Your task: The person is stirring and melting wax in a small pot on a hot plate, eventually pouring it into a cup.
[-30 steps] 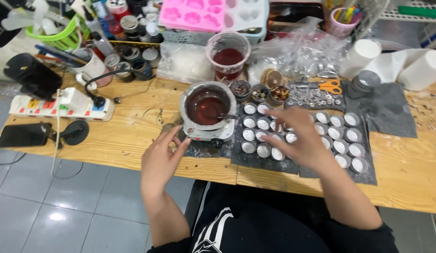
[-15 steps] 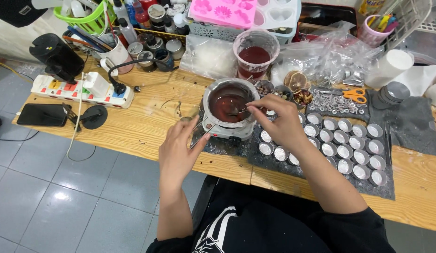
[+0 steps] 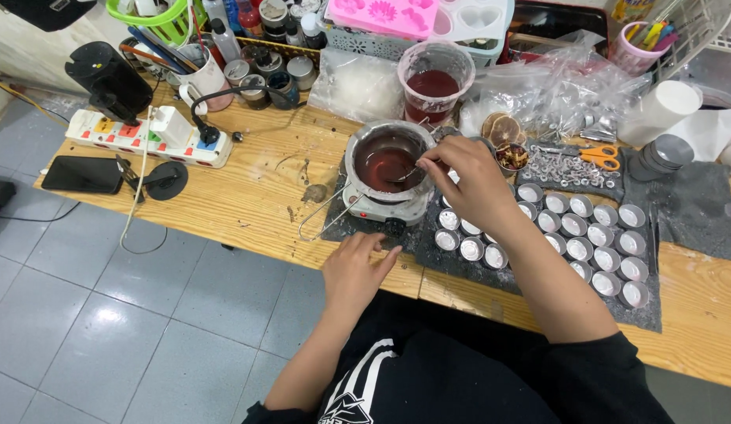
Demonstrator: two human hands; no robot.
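Fingertips [image 3: 430, 159] of the right hand [image 3: 467, 184] pinch a thin metal stirrer [image 3: 405, 173], whose tip dips into dark red liquid in the small metal pot [image 3: 387, 161]. That pot sits on a little white hotplate [image 3: 381, 209], which stands on a dark mat [image 3: 491, 263] near the front edge of the wooden table [image 3: 263, 188]. The left hand [image 3: 356, 271] lies flat at the table's edge just below the hotplate, fingers loose and spread, gripping nothing. A wire handle [image 3: 322, 220] juts out from the pot toward the left, lying across the wood.

Rows of small round metal cups [image 3: 593, 235] crowd the mat to the right of the pot; the right forearm crosses over several of them. Behind the pot stands a clear plastic cup [image 3: 434, 78] with more red liquid, and beside it crumpled plastic bags [image 3: 554, 86]. Orange-handled scissors [image 3: 597, 155] lie further right. A white power strip [image 3: 146, 137] and a black phone [image 3: 83, 174] sit well apart on the left. What the small dish [image 3: 511, 157] by the wrist holds looks like dried bits, though it is hard to tell.
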